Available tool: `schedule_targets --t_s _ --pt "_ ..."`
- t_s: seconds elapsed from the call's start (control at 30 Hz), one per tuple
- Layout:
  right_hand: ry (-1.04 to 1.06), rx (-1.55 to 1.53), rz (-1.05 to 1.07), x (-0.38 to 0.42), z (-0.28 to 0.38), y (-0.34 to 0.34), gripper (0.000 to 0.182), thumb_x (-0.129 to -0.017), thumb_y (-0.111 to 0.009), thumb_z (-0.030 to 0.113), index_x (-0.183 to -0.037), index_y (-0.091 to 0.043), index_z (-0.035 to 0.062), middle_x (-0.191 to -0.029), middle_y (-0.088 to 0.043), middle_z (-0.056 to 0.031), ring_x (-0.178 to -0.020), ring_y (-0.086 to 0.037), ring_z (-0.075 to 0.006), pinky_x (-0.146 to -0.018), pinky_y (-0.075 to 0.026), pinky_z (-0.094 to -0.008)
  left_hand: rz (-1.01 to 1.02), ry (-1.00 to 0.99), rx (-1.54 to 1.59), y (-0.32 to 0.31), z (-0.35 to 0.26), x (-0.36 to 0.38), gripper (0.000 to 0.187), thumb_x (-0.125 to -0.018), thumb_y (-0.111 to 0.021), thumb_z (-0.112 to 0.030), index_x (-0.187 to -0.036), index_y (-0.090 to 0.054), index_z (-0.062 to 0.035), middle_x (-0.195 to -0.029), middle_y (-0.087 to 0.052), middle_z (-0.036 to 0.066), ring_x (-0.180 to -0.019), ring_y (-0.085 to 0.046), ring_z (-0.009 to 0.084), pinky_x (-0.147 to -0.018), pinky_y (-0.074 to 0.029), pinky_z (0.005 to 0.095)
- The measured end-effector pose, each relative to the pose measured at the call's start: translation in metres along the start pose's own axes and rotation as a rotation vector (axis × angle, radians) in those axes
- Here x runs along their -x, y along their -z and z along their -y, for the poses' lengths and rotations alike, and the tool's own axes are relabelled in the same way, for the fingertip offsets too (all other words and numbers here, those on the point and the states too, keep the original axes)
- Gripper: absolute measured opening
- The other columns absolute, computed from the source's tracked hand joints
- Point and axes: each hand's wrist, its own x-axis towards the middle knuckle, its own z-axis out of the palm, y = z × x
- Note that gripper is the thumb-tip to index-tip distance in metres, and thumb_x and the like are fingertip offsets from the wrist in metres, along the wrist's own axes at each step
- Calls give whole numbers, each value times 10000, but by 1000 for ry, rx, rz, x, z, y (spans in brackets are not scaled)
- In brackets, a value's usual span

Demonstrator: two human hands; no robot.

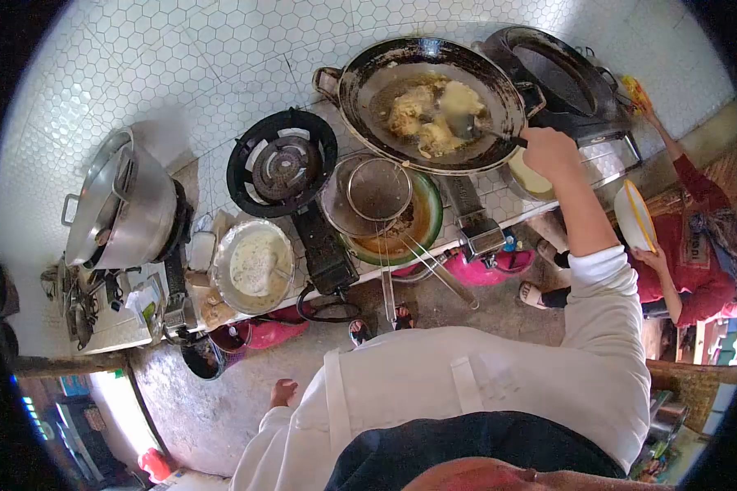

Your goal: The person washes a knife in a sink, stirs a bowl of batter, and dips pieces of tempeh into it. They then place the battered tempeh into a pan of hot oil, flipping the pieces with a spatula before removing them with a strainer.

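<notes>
My right hand (553, 155) is closed around the dark handle of a spatula (464, 126). The spatula's head dips into a large wok (368, 135) of hot oil, touching pale yellow battered pieces (434, 139) that look like fritters. One piece near the left is browner, and haze rises over the oil. Low beside my body hangs my left hand (283, 393), away from the counter, with loosely bent fingers and nothing seen in it. Nearer me than the wok, round wire strainers (379, 189) rest across a green-rimmed basin (436, 214).
Left of the wok stands an unlit burner (285, 168), then a bowl of batter (254, 266) and a large metal pot (110, 213). Another dark pan (553, 69) stands right. A co-worker in red (692, 254) holds a white bowl (633, 217) and a yellow cloth (635, 94).
</notes>
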Motion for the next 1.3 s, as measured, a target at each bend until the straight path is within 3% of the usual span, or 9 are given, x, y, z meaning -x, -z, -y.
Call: schedule_targets --t_s 0.17,0.53,0.77,0.87,0.97,1.07,1.13,1.2,1.3 --pt "-69 55 5 -8 1 -25 252 -755 -475 130 -957 -617 79 -909 -626 -162 -871 -605 -315 -749 -487 -420 -110 -109 -510 1 -34 15 248 -777 -598 -181 -1006 -545 -103 -971 -616 82 -826 -592 211 -680 -491 334" --pt "-25 -142 -48 15 33 -6 293 -737 -472 121 -1002 -589 81 -960 -605 -182 -904 -574 -353 -766 -469 -430 -93 -124 -601 20 -43 1 365 -741 -639 -195 -1057 -530 -50 -965 -614 114 -787 -599 194 -671 -500 327" --pt "-118 -72 61 -84 39 -44 323 -775 -466 201 -1044 -600 84 -1022 -606 -152 -945 -583 -307 -800 -460 -426 -118 -82 -618 13 -48 23 362 -742 -636 -197 -1058 -532 -53 -975 -613 103 -804 -598 190 -682 -500 325" --pt "-107 -104 -74 -112 56 -56 249 -746 -475 156 -863 -628 -2 -905 -626 -187 -812 -617 -323 -710 -478 -428 -136 -73 -612 15 -43 27 361 -743 -635 -198 -1058 -532 -54 -980 -612 99 -812 -597 189 -686 -500 324" --pt "-116 -224 199 -143 66 -57 238 -756 -461 142 -727 -613 -38 -754 -634 -190 -706 -629 -301 -639 -473 -425 -151 -67 -613 16 -34 28 360 -744 -633 -199 -1058 -533 -55 -984 -612 94 -819 -597 187 -691 -500 324" --pt "113 -86 419 -156 72 -64 245 -750 -458 126 -657 -598 -51 -634 -608 -200 -624 -621 -280 -591 -461 -426 -162 -70 -603 15 -22 24 359 -744 -632 -200 -1059 -533 -57 -989 -611 90 -827 -596 186 -695 -501 323" --pt "-90 -422 273 -144 83 -56 259 -754 -459 137 -646 -590 -58 -592 -592 -211 -612 -616 -302 -579 -458 -431 -137 -74 -497 17 -16 26 371 -745 -629 -229 -1057 -531 -52 -983 -613 95 -829 -597 191 -697 -501 320" --pt "-81 -319 158 -155 84 -66 253 -751 -462 144 -676 -605 -51 -651 -607 -213 -658 -619 -314 -603 -465 -428 -110 -79 -393 16 -15 25 386 -745 -625 -258 -1055 -529 -48 -976 -615 100 -831 -598 197 -698 -501 317" --pt "-48 -203 -20 -179 79 -87 247 -741 -470 155 -751 -633 -32 -789 -622 -216 -762 -617 -331 -660 -476 -424 -84 -88 -574 24 -3 1 338 -781 -577 -286 -1059 -536 -97 -991 -616 54 -829 -601 185 -727 -494 357"
